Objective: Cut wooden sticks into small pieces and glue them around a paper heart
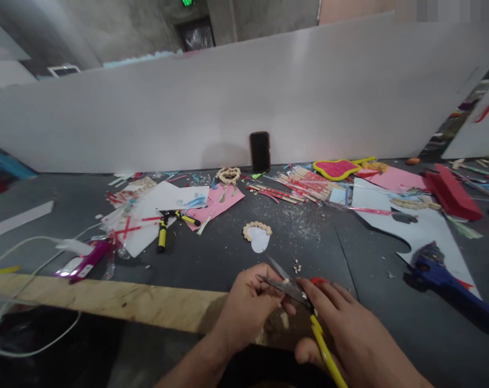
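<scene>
My right hand is wrapped round the handles of a pair of scissors, whose blades stand apart and point to the upper left. Against the blades, my left hand pinches a small pale piece, mostly hidden by the fingers. Just beyond my hands, a white paper heart lies on the dark table, with a row of beige pieces round its upper edge. Several small pale bits sit right of it, near the scissors' tips.
Yellow-and-black pliers and a purple glue gun with a white cable lie left. A phone leans on the white partition. Red-striped sticks lie behind the heart; a blue tool is at right.
</scene>
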A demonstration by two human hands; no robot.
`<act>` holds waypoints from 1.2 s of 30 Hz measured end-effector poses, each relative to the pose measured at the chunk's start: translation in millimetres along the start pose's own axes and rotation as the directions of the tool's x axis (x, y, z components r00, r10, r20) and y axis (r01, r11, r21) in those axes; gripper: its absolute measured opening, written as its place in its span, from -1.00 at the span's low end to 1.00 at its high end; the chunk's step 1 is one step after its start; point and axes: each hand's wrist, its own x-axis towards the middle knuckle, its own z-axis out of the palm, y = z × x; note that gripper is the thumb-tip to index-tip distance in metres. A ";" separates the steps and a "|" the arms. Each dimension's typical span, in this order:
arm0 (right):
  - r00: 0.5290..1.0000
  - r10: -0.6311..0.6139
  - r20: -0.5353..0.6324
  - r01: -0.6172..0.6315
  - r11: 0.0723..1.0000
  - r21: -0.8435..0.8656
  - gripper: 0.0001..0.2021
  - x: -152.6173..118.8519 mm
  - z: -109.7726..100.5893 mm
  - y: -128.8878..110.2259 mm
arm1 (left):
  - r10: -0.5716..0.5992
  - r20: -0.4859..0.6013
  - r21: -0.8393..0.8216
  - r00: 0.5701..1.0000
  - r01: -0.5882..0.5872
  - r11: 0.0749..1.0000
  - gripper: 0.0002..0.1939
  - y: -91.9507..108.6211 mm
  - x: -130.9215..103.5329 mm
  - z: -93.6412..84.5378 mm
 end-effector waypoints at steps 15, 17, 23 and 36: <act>0.996 0.058 0.068 -0.058 0.998 0.003 -0.58 -3.1 3.7 6.1 | 0.014 -0.020 -0.023 1.000 -0.014 1.000 -0.88 -10.5 4.1 6.1; 0.997 0.049 0.062 -0.052 0.998 0.040 -0.49 -3.3 0.4 6.2 | -0.012 -0.001 -0.059 1.000 0.012 0.998 -0.88 -8.2 4.1 6.4; 0.999 -0.001 0.033 -0.002 0.996 0.086 -0.27 0.6 -5.4 8.8 | -0.211 0.163 -0.211 0.964 0.243 0.947 -0.79 -12.1 5.1 0.4; 1.000 -0.005 -0.008 0.004 0.999 -0.050 -0.66 -5.6 6.7 7.1 | -0.224 0.137 -0.172 0.965 0.246 0.954 -0.69 -14.3 6.7 4.1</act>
